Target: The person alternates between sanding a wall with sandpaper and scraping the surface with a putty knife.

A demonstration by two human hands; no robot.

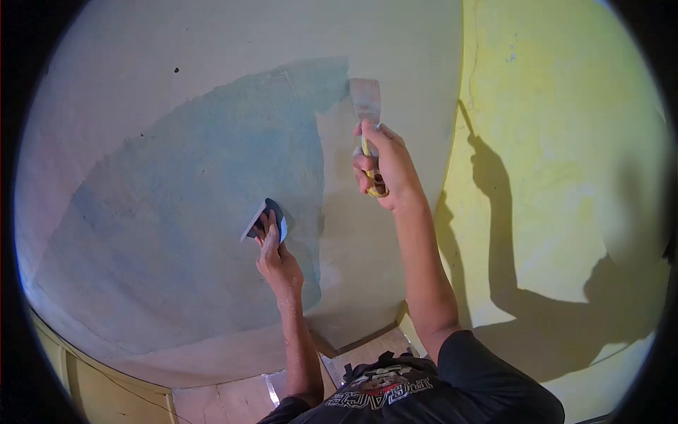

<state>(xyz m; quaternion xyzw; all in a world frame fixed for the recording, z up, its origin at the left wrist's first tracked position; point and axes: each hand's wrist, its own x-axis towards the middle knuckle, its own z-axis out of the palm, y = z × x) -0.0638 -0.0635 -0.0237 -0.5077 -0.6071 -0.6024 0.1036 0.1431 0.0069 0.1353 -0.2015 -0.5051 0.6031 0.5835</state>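
Note:
My right hand [385, 166] is wrapped round the yellow handle of a putty knife [366, 99], whose wide blade points up against the wall beside the upper right edge of a blue-grey patch [205, 177]. Lower and to the left, my left hand [272, 247] grips a dark, curved piece with a pale flat edge [267, 219], perhaps a scraper or a putty holder. It is held in front of the patch. Whether any putty lies on it I cannot tell.
Pale wall [395, 247] surrounds the patch. A yellow-green wall [551, 177] meets it at the right, with arm shadows [501, 226] on it. Tiled floor [226, 401] shows at the bottom, and a yellowish panel [106, 389] stands at the lower left.

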